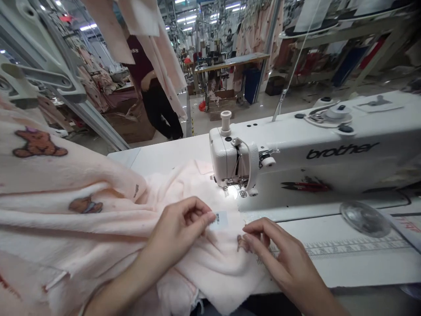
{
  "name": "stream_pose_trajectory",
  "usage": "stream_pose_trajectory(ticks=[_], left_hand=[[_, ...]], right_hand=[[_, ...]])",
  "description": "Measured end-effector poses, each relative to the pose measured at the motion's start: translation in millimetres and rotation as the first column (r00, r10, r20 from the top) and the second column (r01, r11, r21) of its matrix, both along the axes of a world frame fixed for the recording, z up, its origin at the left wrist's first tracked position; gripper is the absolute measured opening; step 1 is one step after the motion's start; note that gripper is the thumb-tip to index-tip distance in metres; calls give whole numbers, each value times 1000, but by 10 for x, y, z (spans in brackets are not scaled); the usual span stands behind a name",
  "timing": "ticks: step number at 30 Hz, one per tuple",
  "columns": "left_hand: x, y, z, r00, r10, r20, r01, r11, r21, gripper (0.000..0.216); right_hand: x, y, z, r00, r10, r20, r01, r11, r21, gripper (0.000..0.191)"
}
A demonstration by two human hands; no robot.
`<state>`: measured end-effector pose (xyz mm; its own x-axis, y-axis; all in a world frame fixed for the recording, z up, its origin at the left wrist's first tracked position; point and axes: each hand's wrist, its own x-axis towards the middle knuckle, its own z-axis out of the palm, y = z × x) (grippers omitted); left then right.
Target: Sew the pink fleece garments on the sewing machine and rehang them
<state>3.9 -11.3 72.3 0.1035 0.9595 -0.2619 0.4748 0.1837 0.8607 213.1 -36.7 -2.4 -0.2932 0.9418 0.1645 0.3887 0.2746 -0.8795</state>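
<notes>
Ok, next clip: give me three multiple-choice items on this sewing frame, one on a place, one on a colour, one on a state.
1. Where do the red snips lie?
A. on the machine bed under the arm
B. on the fabric
C. in the right hand

2. What colour is the fleece fabric?
A. navy
B. pale pink
C. green

3. What is the left hand doing?
A. resting flat on the table
B. pinching a small label
C. turning the handwheel

Answers: 1 A, they sit below the sewing machine arm. 2 B, pale pink with brown bear prints. 3 B, its fingertips close on the label, while the right hand presses the fabric.
</notes>
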Motion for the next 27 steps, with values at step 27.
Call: stream_pose_trajectory(ticks=[27], left_hand=[[299,366,-781,991,29,-131,-54,980,-194,18]], right_hand=[[60,114,-514,930,-67,361,-99,901,422,27]])
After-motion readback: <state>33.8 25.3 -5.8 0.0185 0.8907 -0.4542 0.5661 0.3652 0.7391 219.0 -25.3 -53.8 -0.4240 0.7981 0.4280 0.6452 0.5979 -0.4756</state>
